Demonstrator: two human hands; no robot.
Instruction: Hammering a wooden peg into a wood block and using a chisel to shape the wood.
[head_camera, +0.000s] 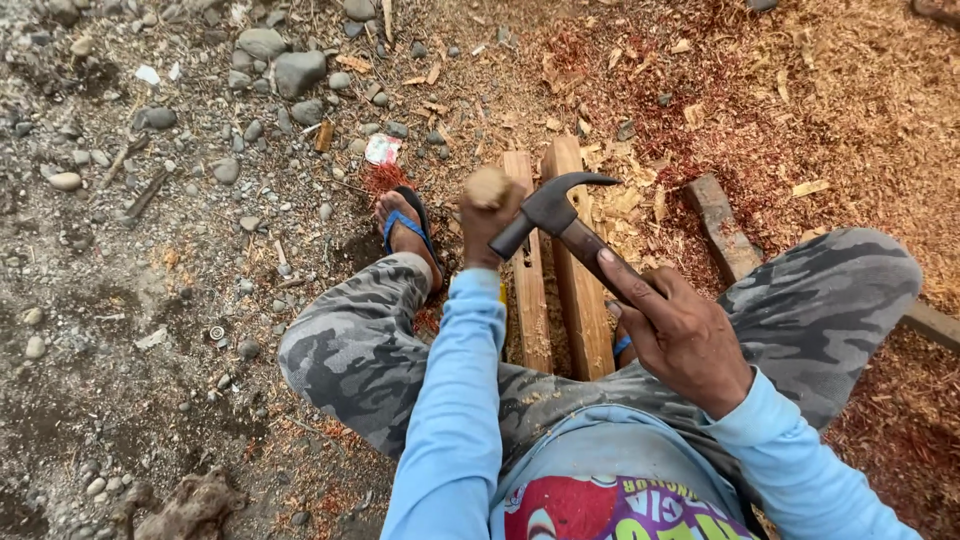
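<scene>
While the person sits low with knees spread, the right hand (685, 335) is clenched around the dark handle of a claw hammer (555, 212), whose steel head hangs raised just above the two wooden slats (580, 290) lying side by side between the legs. The left hand (487, 215), just left of the hammer head, is closed around something rounded and tan with its top end up (a tool handle, by the look of it, though what it meets below the fist is hidden). The hammer face sits close beside that rounded top, not touching it. Judging from the raised head, a strike is in hand and the work on the slats is mid-course: their faces look rough and unfinished. Left of the slats a foot in a blue sandal (408, 232) rests on gravel. Beyond them and to the right, reddish shavings (760, 130) cover the ground, with a short grey block (722, 226) lying among them.
</scene>
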